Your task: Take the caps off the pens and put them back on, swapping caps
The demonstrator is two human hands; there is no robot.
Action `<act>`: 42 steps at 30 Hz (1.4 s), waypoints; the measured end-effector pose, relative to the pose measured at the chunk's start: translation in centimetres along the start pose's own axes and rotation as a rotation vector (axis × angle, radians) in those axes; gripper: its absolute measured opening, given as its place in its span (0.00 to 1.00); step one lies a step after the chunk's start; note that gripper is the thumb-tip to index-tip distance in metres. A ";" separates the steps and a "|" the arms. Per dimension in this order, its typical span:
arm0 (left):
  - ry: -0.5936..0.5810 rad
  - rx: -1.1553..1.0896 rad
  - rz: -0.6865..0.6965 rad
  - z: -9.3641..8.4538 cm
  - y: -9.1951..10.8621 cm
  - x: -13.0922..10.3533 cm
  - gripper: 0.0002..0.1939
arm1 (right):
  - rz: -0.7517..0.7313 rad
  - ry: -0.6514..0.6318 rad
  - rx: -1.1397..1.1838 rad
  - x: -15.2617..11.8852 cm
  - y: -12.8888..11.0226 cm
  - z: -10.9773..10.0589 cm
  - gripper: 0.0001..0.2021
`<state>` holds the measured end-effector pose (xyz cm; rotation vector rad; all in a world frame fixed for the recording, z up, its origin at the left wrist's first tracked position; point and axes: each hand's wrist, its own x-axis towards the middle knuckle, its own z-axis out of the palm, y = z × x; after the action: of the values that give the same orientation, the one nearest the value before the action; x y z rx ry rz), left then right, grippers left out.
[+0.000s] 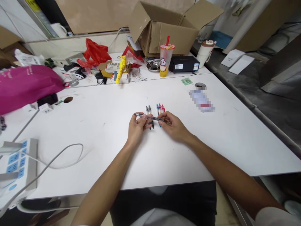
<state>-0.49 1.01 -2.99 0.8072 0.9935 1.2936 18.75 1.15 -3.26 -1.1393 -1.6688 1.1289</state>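
Note:
Both hands hold a dark, partly clear pen (151, 118) sideways over the middle of the white table. My left hand (138, 127) has its fingers closed round the pen's left part, and my right hand (172, 125) pinches its right end. Whether it is one pen or two parts meeting between the hands is too small to tell. Beneath and just behind lie two black pens (149, 109) side by side. To their right are a blue pen (157, 108) and two red-pink pens (161, 108), their lower parts partly hidden by my right hand.
Behind stand a drink cup (164, 64), a black box (184, 64) and an open carton (164, 34). A tape roll (200, 85) lies at the right. At the left are a magenta bag (30, 84), a power strip (25, 166) and a looping cable (63, 150).

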 end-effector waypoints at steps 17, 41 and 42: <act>-0.001 0.026 0.018 -0.1 0.1 0.0 0.19 | 0.010 0.011 -0.041 -0.1 -0.1 0.1 0.13; -0.088 0.097 0.106 -0.1 0.2 -0.2 0.21 | 0.156 -0.166 0.009 -0.2 0.0 -0.1 0.22; -0.100 0.100 0.119 -0.1 0.2 -0.2 0.21 | 0.180 -0.187 0.047 -0.2 -0.1 -0.1 0.23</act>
<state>-0.70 0.81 -2.82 1.0115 0.9475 1.2985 18.89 0.94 -3.19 -1.2037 -1.6950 1.4185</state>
